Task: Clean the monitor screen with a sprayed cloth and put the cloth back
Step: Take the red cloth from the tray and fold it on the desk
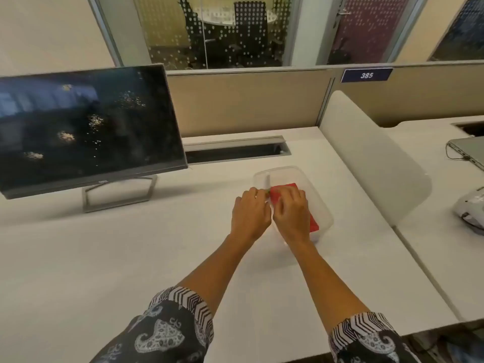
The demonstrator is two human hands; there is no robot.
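Both hands reached into a clear plastic container (286,171) on the bench (131,258). The right hand (293,213) pressed flat on the red cloth (284,191) inside; the left hand (250,213) pinched something small and green at the cloth's left edge. The monitor (86,127) stood far left.

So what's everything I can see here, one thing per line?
monitor: one, black, spotted screen, left on desk
desk: one, white, under everything
clear tub: one, see-through, mid-desk
red cloth: one, in the tub
cable slot: one, grey, behind tub
divider: one, white, right of tub
number sign: one, blue, reads 385
laptop: one, grey, far right
left hand: at the tub's edge
right hand: on the cloth
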